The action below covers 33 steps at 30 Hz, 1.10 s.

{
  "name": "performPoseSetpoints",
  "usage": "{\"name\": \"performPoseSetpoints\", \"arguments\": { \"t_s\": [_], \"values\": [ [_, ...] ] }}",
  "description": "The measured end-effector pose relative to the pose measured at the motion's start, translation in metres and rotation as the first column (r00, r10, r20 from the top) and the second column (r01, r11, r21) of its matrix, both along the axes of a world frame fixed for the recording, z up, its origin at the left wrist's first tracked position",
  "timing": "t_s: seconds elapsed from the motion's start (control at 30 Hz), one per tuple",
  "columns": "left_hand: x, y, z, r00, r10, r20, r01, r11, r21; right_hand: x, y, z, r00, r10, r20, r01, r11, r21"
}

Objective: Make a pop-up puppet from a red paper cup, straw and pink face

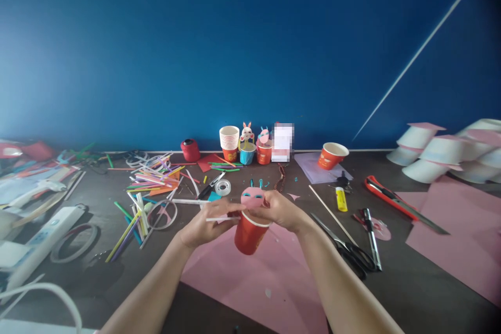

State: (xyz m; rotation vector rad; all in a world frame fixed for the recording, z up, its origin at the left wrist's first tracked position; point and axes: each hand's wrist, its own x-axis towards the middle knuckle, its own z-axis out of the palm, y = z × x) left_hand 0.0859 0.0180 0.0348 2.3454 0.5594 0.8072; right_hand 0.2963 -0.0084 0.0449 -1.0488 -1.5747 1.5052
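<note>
A red paper cup (248, 237) with a pale rim is tilted in front of me, above a sheet of pink paper. At its rim stands a pink paper face (251, 197) with blue eyes and two thin blue ears. My right hand (285, 210) is closed, its thumb and fingers pinching the face's lower right edge near the rim. My left hand (209, 223) is on the cup's left side, its fingers closed around a thin white stick (223, 218) and reaching to the rim. The fingertips of both hands partly hide where face and cup meet.
Pink paper (254, 292) lies beneath the cup. To the right are scissors (348, 250), a pen (371, 240), a glue stick (341, 199) and a red utility knife (403, 203). Coloured straws (156, 175) and a tape ring (162, 214) lie left. Stacked cups (229, 138) stand behind.
</note>
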Motion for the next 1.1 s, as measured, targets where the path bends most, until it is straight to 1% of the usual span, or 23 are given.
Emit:
{"name": "performPoseSetpoints", "arguments": {
  "t_s": [0.1, 0.23, 0.4, 0.53, 0.67, 0.87, 1.0, 1.1],
  "values": [
    [0.001, -0.006, 0.01, 0.999, -0.024, -0.022, 0.022, 0.998, -0.067, 0.001, -0.001, 0.001, 1.0, 0.023, -0.017, -0.023, 0.999, -0.033],
    [0.002, -0.01, 0.019, 0.999, -0.03, -0.046, 0.023, 0.989, -0.143, -0.001, -0.003, 0.006, 0.998, 0.061, -0.03, -0.061, 0.998, 0.013],
    [0.002, -0.009, 0.019, 0.999, -0.02, -0.027, 0.013, 0.975, -0.22, -0.004, -0.006, 0.01, 0.997, 0.067, 0.031, -0.072, 0.982, 0.172],
    [0.003, -0.01, 0.018, 0.999, -0.041, -0.034, 0.031, 0.962, -0.272, -0.003, -0.007, 0.011, 0.997, 0.049, 0.06, -0.061, 0.976, 0.208],
    [0.004, -0.012, 0.023, 0.997, -0.054, -0.052, 0.038, 0.96, -0.278, -0.001, -0.008, 0.012, 0.997, 0.053, 0.05, -0.061, 0.979, 0.192],
    [0.002, -0.013, 0.031, 0.985, -0.112, -0.132, 0.08, 0.971, -0.225, -0.001, -0.008, 0.009, 0.999, 0.028, 0.035, -0.033, 0.987, 0.155],
    [0.002, -0.013, 0.029, 0.99, -0.08, -0.117, 0.056, 0.98, -0.193, -0.004, -0.008, 0.009, 1.0, 0.013, 0.001, -0.013, 0.987, 0.163],
    [0.004, -0.012, 0.02, 0.998, -0.01, -0.069, -0.001, 0.986, -0.166, -0.007, -0.008, 0.009, 1.0, -0.019, -0.002, 0.019, 0.99, 0.137]
  ]
}}
